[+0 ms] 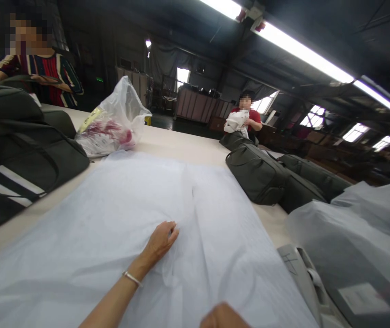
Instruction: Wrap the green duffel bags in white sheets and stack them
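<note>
A large sheet of translucent white plastic (pixel 129 191), perhaps flat bags in layers, is spread across the table in front of me. My left hand (pixel 162 239), with a bracelet at the wrist, rests near its middle. Its fingers are curled closed, pinching the plastic, and creases run out around them. At the bottom edge of the view, my right hand (pixel 225 316) is partly cut off and slightly blurred. It looks closed over the near part of the plastic, but what its fingers hold is hidden.
Dark green bags (pixel 20 155) stand at left, others (pixel 259 171) at right. A clear bag with red contents (pixel 113 127) sits at the far side. Plastic-wrapped bags (pixel 348 246) and a grey plastic device (pixel 304 278) lie at right. Two people work beyond the table (pixel 170 141).
</note>
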A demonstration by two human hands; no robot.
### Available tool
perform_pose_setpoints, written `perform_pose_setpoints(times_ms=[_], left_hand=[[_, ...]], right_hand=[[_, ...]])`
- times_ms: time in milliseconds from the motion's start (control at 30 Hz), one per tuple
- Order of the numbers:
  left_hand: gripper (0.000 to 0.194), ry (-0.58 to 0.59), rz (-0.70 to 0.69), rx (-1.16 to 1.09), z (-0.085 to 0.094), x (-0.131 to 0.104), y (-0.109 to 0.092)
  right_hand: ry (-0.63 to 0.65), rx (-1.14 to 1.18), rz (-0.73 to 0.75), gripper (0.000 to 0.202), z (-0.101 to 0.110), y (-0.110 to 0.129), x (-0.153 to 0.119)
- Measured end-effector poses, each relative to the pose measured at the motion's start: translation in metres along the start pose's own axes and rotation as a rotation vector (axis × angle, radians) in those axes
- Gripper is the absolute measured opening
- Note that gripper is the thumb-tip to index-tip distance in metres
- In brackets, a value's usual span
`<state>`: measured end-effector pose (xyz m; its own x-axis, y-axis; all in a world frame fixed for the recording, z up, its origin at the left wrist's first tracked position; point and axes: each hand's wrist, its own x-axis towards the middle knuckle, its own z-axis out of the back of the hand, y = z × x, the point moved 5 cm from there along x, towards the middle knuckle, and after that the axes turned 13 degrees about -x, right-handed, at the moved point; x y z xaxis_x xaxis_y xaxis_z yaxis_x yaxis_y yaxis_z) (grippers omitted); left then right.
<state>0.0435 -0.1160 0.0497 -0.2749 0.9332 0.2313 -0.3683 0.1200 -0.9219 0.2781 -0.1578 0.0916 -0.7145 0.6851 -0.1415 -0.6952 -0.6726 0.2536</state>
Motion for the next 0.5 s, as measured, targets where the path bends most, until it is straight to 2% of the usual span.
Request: perform_pose_setpoints(times_ms=[67,133,233,367,433,500], left_hand=[[0.027,0.0,0.027,0.049,0.0,-0.004,0.007],[0.026,-0.018,0.06,0.093,0.002,-0.006,0.013],[0.024,-0.058,0.078,0.192,0.009,-0.009,0.021],[0.025,-0.144,-0.014,0.396,0.025,-0.02,0.024],[0.025,-0.198,-0.099,0.496,0.035,-0.028,0.024],[0.031,-0.206,-0.181,0.583,0.042,-0.038,0.023]], right_hand=[[-0.072,-0.019,-0.029,0.04,0.015,-0.009,0.041],[-0.202,-0.084,-0.075,0.042,0.024,-0.021,0.086],[-0.294,-0.164,-0.106,0.055,0.008,-0.034,0.141],[-0.308,-0.167,-0.06,0.059,-0.027,-0.033,0.17],[-0.349,-0.172,-0.105,0.052,-0.029,-0.034,0.176],[-0.408,-0.182,-0.131,0.043,-0.021,-0.036,0.186]])
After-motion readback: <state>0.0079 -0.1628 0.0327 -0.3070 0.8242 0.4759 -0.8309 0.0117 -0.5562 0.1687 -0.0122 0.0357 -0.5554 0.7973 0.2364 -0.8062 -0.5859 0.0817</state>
